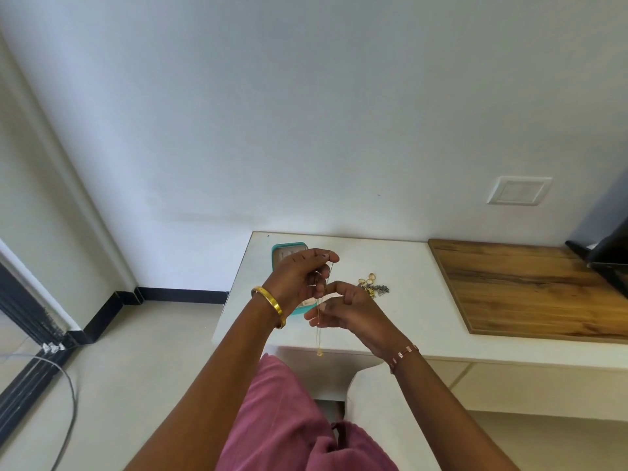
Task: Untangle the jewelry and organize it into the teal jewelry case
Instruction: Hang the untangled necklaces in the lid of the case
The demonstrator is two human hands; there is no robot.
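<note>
Both hands are raised over the white table [401, 266]. My left hand [299, 277] pinches the top of a thin gold chain [319, 329] between thumb and finger. Just below it, my right hand [343, 309] pinches the same chain lower down. The chain hangs down past the table's front edge and ends in a small gold pendant. Behind my left hand lies the open teal jewelry case [289, 248], mostly hidden. To the right of my hands a tangled pile of gold rings and chains [373, 286] lies on the table.
A wooden board [530, 287] covers the table's right part, with a dark object [608, 256] at the far right. A wall plate [519, 191] sits on the wall behind. A grey cable [68, 402] runs across the floor at left.
</note>
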